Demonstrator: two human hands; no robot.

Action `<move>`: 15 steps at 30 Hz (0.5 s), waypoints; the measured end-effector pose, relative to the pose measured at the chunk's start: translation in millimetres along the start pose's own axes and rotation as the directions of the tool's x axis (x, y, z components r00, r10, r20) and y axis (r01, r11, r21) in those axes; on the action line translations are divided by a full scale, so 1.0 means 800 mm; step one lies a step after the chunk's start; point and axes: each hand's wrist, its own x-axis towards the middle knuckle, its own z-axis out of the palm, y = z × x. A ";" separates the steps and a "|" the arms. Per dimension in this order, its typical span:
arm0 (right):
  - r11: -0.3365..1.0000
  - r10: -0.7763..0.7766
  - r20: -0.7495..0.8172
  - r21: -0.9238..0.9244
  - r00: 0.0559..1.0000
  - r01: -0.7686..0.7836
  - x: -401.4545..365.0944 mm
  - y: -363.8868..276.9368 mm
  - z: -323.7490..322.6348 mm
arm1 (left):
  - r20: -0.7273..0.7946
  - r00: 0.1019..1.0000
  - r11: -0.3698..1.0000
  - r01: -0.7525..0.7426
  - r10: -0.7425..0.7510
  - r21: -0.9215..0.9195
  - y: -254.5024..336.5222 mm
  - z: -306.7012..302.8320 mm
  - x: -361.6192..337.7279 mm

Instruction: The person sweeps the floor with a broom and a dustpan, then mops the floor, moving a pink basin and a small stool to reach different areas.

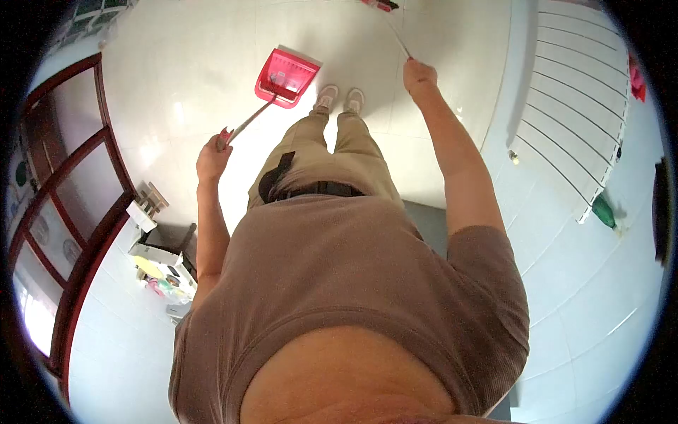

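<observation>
My left hand (212, 158) is closed around the upper end of the handle of a long-handled red dustpan (300, 73). The pan is on or just above the pale floor, ahead and left of my feet; a few small bits show inside it. My right hand (421, 74) grips the thin pale handle of a broom (397, 37), held out ahead to the right. At the top edge of the view the broom's red and dark head (381, 4) is partly cut off.
Light floor tiles (169, 78) stretch around my shoes (339, 97). On the left stand a dark red wooden frame with panes (106, 134) and a cluttered small stand (166, 265). A white slatted rack (572, 92) is on the right wall, near a green bottle (604, 210).
</observation>
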 end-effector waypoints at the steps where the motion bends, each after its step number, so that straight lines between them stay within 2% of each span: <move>1: 0.999 -0.049 -0.033 0.003 0.998 0.049 -0.021 0.004 0.013 | 0.003 1.000 1.000 0.002 -0.002 -0.003 -0.008 0.006 0.005; 2: 0.995 -0.097 -0.066 0.004 0.993 0.098 -0.045 0.012 0.022 | -0.029 0.999 0.999 -0.039 0.038 -0.035 -0.021 0.018 0.016; 3: 0.998 -0.063 -0.040 0.022 0.997 0.064 -0.070 0.017 0.023 | -0.062 0.995 0.995 -0.081 0.077 -0.066 -0.030 0.024 0.019; 5: 0.999 -0.031 -0.012 0.035 0.999 0.031 -0.110 0.030 0.030 | -0.026 0.999 0.998 -0.027 0.025 -0.050 -0.012 0.010 0.010; 7: 0.999 0.035 0.022 0.008 0.999 -0.036 -0.142 0.049 0.049 | -0.038 0.996 0.996 -0.085 0.086 0.027 -0.018 0.016 0.020; 11: 0.995 0.086 0.045 0.045 0.995 -0.088 -0.205 0.077 0.081 | -0.012 0.990 0.989 -0.137 0.138 0.061 -0.011 0.028 0.032; 13: 0.954 0.206 0.029 0.217 0.978 -0.207 -0.235 0.081 0.105 | -0.005 0.987 0.982 -0.161 0.162 0.098 -0.001 0.022 0.035; 14: 0.954 0.206 0.033 0.217 0.978 -0.208 -0.247 0.080 0.110 | -0.001 0.980 0.969 -0.197 0.199 0.151 0.000 0.025 0.046; 15: 0.922 0.271 0.061 0.271 0.961 -0.277 -0.258 0.078 0.112 | 0.006 0.972 0.951 -0.232 0.235 0.203 0.002 0.027 0.054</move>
